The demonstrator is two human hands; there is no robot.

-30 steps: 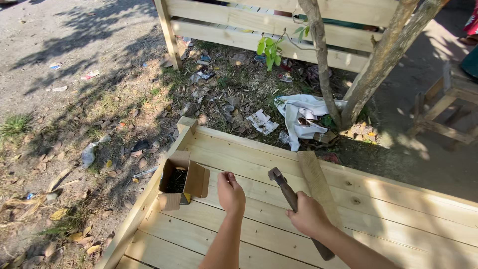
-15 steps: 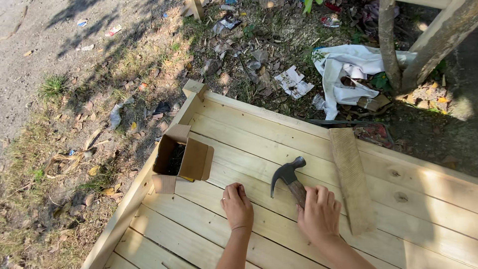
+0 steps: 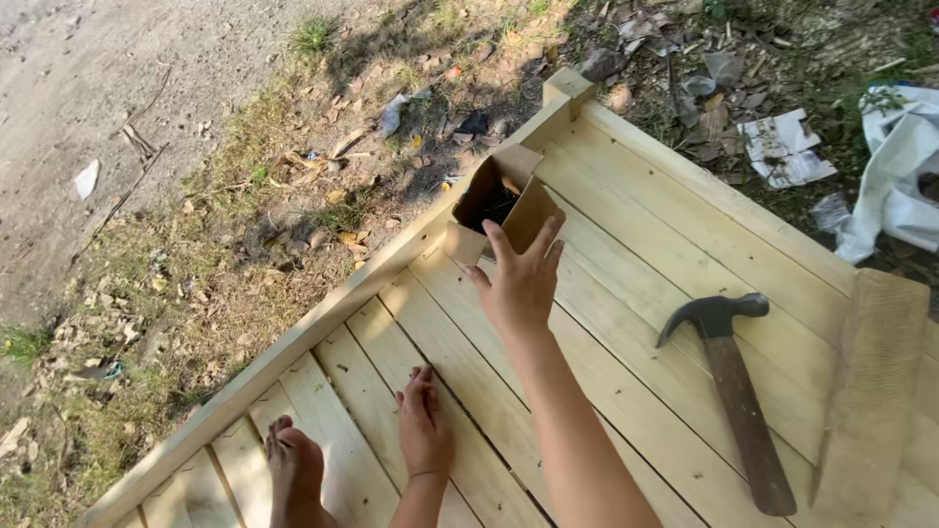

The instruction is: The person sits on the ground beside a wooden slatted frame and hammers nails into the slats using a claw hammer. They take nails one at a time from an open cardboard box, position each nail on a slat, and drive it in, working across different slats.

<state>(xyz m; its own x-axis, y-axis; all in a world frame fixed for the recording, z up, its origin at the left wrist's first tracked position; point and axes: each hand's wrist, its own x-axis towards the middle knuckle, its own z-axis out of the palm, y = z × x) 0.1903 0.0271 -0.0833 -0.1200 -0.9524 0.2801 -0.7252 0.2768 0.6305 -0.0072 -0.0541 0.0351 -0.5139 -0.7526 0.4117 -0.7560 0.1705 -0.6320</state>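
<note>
My right hand (image 3: 520, 286) reaches out over the pale wooden planks (image 3: 626, 323), fingers spread, its fingertips at the flap of a small open cardboard box (image 3: 497, 207). The box stands against the platform's raised edge and holds dark small pieces, perhaps nails. My left hand (image 3: 424, 433) rests flat on a plank near me and holds nothing. A claw hammer (image 3: 736, 391) with a brown wooden handle lies by itself on the planks to the right, apart from both hands.
A loose rough board (image 3: 873, 381) lies at the far right beside the hammer. My bare foot (image 3: 293, 471) rests on the planks at the bottom. Beyond the platform's edge rail (image 3: 323, 318) are dirt, dry leaves, paper scraps and a white sack (image 3: 895, 176).
My right hand has let go of the hammer, which now lies on the planks, and has moved left to the box. My left hand has drawn back towards me.
</note>
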